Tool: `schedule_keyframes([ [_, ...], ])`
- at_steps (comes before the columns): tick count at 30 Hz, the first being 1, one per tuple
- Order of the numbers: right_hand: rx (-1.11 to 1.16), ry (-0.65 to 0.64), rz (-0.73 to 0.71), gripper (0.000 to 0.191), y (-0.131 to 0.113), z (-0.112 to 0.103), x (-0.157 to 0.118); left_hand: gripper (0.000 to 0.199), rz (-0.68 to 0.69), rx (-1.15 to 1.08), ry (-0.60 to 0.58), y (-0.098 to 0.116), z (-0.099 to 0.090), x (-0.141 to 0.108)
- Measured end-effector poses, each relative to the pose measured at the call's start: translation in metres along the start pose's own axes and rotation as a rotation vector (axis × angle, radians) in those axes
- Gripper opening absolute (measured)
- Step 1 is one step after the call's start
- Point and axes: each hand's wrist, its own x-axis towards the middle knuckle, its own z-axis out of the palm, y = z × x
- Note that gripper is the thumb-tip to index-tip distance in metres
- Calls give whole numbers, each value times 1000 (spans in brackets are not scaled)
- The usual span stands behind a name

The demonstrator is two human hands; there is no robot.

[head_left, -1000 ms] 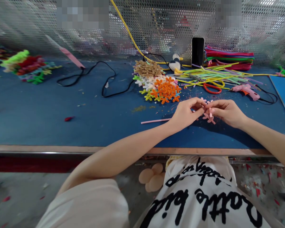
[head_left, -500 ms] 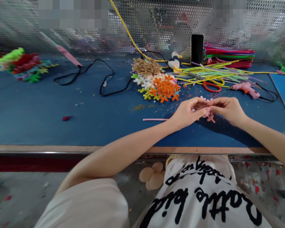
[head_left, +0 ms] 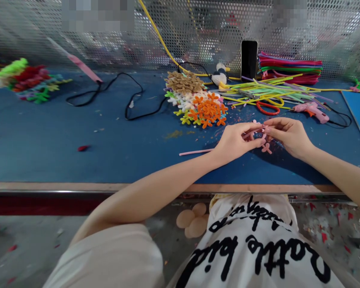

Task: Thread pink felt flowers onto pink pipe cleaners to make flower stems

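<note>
At a blue bench (head_left: 108,160), left hand (head_left: 238,140) and right hand (head_left: 292,137) pinch a pink flower (head_left: 267,148), their grip best light, so its shape survives.

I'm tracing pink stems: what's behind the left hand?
A pink pipe cleaner sticks out leftward from behind the left hand, on its wrist side, over the blue tabletop. The stretch behind the hand is covered, so where it leads cannot be seen.

Left fingers (head_left: 251,127) + right fingers (head_left: 276,121): holding pink flower piece (head_left: 267,148) | orange flowers (head_left: 208,112): heaped nearby
</note>
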Motion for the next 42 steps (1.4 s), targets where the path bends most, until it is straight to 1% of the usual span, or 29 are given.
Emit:
schedule_keyframes([
  [6,13,-4,36,37,0,-1,1,31,59,17,69,-2,1,0],
  [8,28,2,45,36,-2,0,0,27,103,51,83,-1,1,0],
  [11,74,0,93,37,-4,3,-1,21,235,179,114,-4,1,0],
  [14,104,-15,165,40,-6,5,-2,19,415,337,145,-9,-2,1],
  [17,93,-7,187,40,-6,5,-2,24,580,514,110,-13,-7,1],
  [20,67,-20,165,38,-4,5,-2,30,641,679,48,-12,-12,0],
  [24,2,-48,134,38,-2,3,-3,33,627,784,-12,-7,-14,-2],
  [29,-88,-77,98,35,0,1,-5,31,605,807,-24,-5,-13,-2],
  [33,-91,-124,95,33,-3,3,-7,30,580,777,18,-3,-10,-2],
  [37,-133,-147,68,39,-7,4,-9,28,551,713,76,-1,-5,-4],
  [39,-159,-160,57,43,-7,5,-9,25,504,642,81,1,-3,-4],
  [40,-175,-165,51,45,-7,6,-9,23,460,594,76,2,-3,-4],
  [42,-221,-166,36,46,-7,7,-10,20,326,471,50,5,-3,-4],
])
